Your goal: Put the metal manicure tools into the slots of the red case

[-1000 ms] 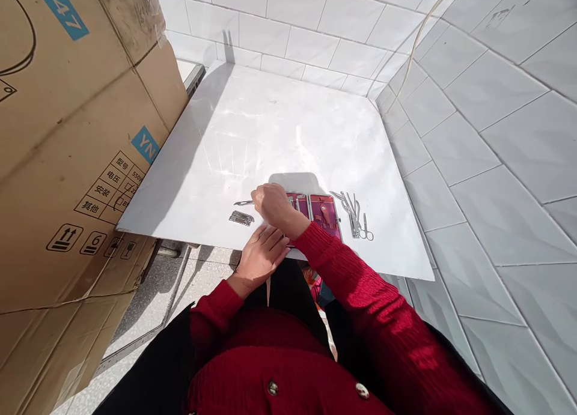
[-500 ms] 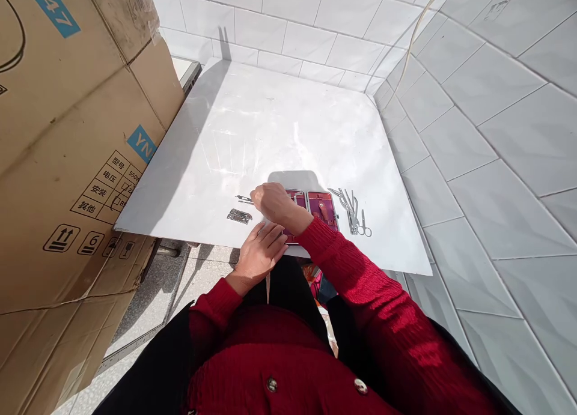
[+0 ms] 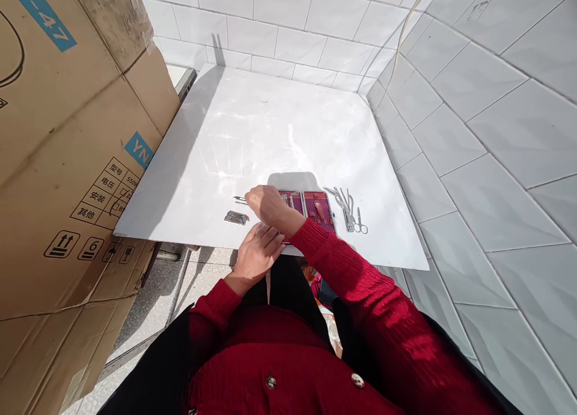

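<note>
My right hand [image 3: 269,206] is over the left part of an open manicure case [image 3: 334,223] with a purple-red lining. Its fingers curl downward beside thin metal tools [image 3: 239,200], and whatever they hold is hidden. My left hand [image 3: 256,254] rests at the table's front edge by the case, fingers stretched out under my right wrist. Slim tools [image 3: 292,200] sit in the case's left half, and a red strap [image 3: 319,208] shows in the right half. A small group of metal pieces [image 3: 236,217] lies left of my hands.
Right of the case lie small scissors [image 3: 360,224] and several clippers and pliers-like tools [image 3: 345,205] on the white tabletop [image 3: 270,127]. A big cardboard box [image 3: 81,163] stands against the table's left side. Tiled walls [image 3: 478,133] border the back and right.
My right hand has shifted slightly left toward the thin tools, uncovering more of the case's left half. My left hand stays nearly where it was. The view has moved a little.
</note>
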The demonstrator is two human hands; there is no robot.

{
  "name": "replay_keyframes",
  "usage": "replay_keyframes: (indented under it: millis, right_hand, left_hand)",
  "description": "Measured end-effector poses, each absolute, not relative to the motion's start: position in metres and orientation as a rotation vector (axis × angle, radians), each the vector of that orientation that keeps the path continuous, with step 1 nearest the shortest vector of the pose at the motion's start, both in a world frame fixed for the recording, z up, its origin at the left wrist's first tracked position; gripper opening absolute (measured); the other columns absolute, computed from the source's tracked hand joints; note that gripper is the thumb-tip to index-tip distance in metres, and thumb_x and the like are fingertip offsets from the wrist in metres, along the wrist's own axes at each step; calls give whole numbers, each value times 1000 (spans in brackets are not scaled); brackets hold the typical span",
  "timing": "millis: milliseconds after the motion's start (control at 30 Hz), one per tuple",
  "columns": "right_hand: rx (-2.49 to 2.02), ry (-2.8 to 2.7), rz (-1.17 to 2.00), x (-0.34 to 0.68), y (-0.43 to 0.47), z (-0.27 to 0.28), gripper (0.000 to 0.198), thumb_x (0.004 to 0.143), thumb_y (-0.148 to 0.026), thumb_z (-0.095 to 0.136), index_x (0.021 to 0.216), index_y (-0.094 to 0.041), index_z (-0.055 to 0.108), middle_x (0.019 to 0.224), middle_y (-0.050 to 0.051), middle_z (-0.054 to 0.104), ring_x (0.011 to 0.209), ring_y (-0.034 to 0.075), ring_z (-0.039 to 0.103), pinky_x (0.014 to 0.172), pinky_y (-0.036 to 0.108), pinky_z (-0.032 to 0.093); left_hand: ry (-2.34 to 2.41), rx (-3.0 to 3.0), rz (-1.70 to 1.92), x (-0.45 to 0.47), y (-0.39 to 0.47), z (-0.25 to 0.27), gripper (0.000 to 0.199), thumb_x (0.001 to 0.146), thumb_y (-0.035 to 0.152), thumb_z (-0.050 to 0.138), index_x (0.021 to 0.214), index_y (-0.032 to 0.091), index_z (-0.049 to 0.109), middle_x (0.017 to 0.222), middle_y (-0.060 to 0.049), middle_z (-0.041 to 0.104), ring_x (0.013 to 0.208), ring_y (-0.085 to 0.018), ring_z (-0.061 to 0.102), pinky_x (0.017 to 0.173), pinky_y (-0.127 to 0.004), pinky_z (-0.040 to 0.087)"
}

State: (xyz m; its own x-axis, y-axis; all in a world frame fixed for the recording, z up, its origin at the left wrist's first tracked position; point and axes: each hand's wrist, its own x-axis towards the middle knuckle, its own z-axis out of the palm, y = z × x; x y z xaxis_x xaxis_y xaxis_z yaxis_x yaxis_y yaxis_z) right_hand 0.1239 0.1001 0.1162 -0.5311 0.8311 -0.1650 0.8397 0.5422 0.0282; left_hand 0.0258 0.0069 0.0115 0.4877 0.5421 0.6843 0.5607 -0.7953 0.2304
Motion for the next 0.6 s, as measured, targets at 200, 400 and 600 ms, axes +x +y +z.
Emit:
replay_keyframes:
  millis: [200, 400, 600]
  right_hand:
    - [1450, 2494, -115, 117, 103, 120, 30, 94, 0, 49, 106, -10, 75, 100, 16, 78, 90, 24, 74, 67, 29, 45]
    - [1616, 2611, -295, 131, 105, 105, 26, 95, -6, 50, 102, -8, 74, 102, 18, 77, 88, 23, 68, 71, 31, 42]
    - [2038, 2731, -1235, 188, 110, 99, 11, 89, -12, 56, 80, -18, 60, 66, -1, 62, 59, 12, 52, 61, 26, 38]
  left_hand:
    - [-1011, -2713, -1225, 26, 7, 12, 16, 105, 23, 60, 113, 20, 74, 110, -9, 79, 111, -24, 73, 108, -46, 56]
    - [-1029, -2727, -1189, 24, 7, 13, 17, 106, 23, 59, 113, 21, 74, 119, -9, 79, 121, -25, 71, 111, -46, 54]
    - [-1014, -2716, -1094, 22, 8, 10, 19, 108, 25, 57, 115, 19, 74, 129, -10, 77, 126, -26, 69, 113, -47, 51]
